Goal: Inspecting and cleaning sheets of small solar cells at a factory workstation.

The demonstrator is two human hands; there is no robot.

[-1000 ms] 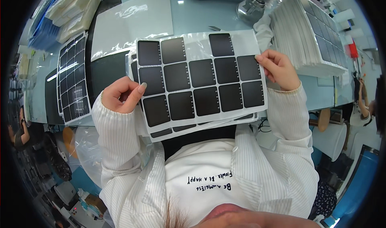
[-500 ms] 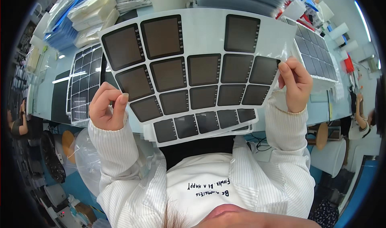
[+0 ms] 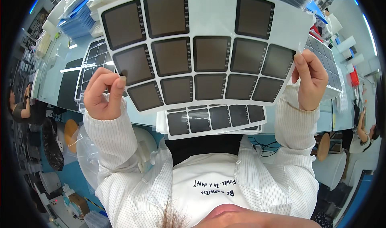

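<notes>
I hold up a white sheet [image 3: 217, 30] covered with several dark square film pieces, close to the camera. My left hand [image 3: 103, 95] pinches its lower left edge between thumb and fingers. My right hand [image 3: 309, 80] grips its right edge. Under the raised sheet, a small stack of similar sheets [image 3: 213, 121] with dark squares lies at the near edge of the pale blue table [image 3: 72, 59].
Another sheet of dark squares [image 3: 90, 73] lies on the table to the left. Stacks of sheets [image 3: 327, 63] sit at the right and piles of packets [image 3: 80, 6] at the far left. People are at both sides; stools [image 3: 321, 147] stand below the table.
I have lifted the top sheet off the stack and brought it up toward the camera; both hands rose with it and it now fills the upper view.
</notes>
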